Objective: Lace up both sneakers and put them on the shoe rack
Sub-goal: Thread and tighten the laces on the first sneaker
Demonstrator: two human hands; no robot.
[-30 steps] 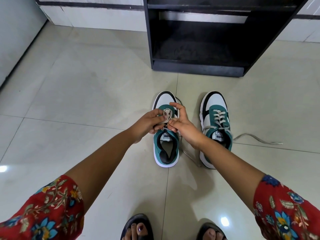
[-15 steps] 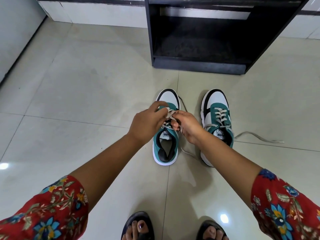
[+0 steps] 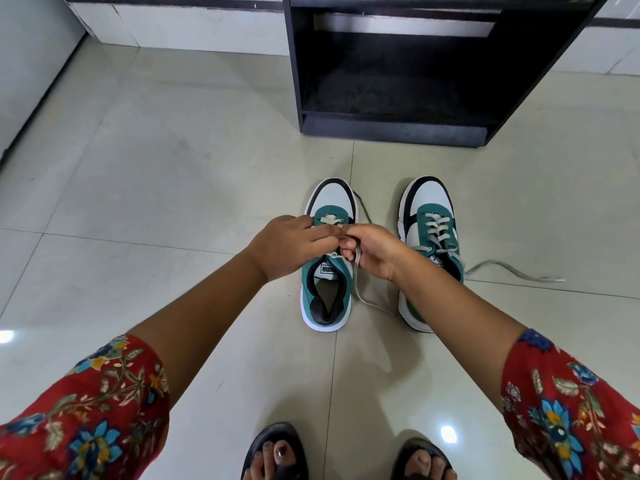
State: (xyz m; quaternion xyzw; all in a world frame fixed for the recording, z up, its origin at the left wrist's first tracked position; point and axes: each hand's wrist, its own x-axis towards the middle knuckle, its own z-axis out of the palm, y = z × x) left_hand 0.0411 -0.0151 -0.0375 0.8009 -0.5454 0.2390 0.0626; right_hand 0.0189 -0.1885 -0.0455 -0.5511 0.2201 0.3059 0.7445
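Note:
Two white, teal and black sneakers stand side by side on the tiled floor, toes toward the black shoe rack (image 3: 394, 128). Over the left sneaker (image 3: 325, 299) my left hand (image 3: 294, 244) and my right hand (image 3: 372, 251) meet, both pinching its grey lace (image 3: 358, 292) above the tongue. One end of that lace trails down to the floor between the shoes. The right sneaker (image 3: 431, 223) is partly behind my right forearm. Its lace (image 3: 512, 271) is threaded through the eyelets, with a loose end lying on the floor to the right.
The rack's bottom shelf (image 3: 391, 95) is dark and holds nothing. A white wall base runs along the back and a pale panel (image 3: 31, 74) stands at the left. My feet in black sandals (image 3: 275, 455) are at the bottom edge.
Both hands have stayed on the left sneaker's lace, shifting slightly toward the tongue, and the fingertips have come closer together. The view has tilted a little. The right sneaker has not moved.

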